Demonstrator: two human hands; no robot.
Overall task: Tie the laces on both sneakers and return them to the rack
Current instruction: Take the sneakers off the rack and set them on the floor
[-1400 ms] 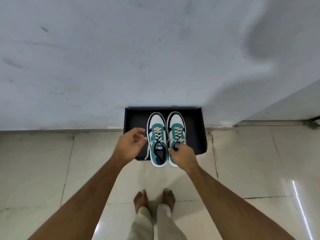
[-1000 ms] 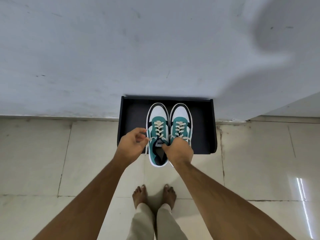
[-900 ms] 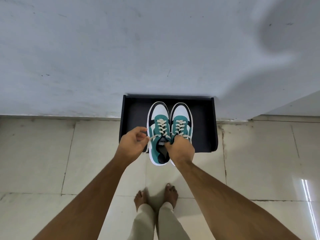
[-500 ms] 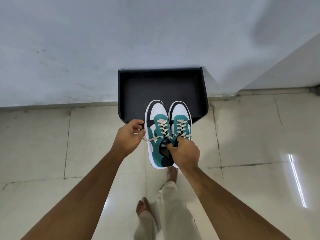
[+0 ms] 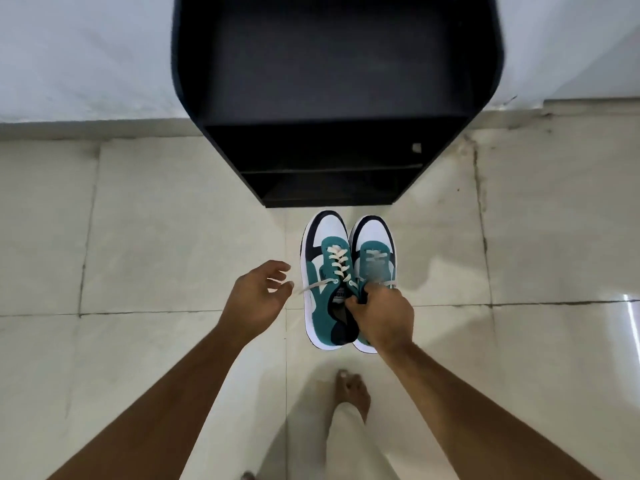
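The right hand [image 5: 381, 315] is pinching both sneakers [image 5: 348, 278] by their soft collars; they seem light. Beside them, the left hand [image 5: 254, 299] is spread, a loose lace [image 5: 313, 286] dangling near it.

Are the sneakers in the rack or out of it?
Out. The right hand holds both sneakers over the floor, before the rack.

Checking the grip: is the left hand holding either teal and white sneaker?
No: the left hand is open beside them; the right hand grips both sneakers.
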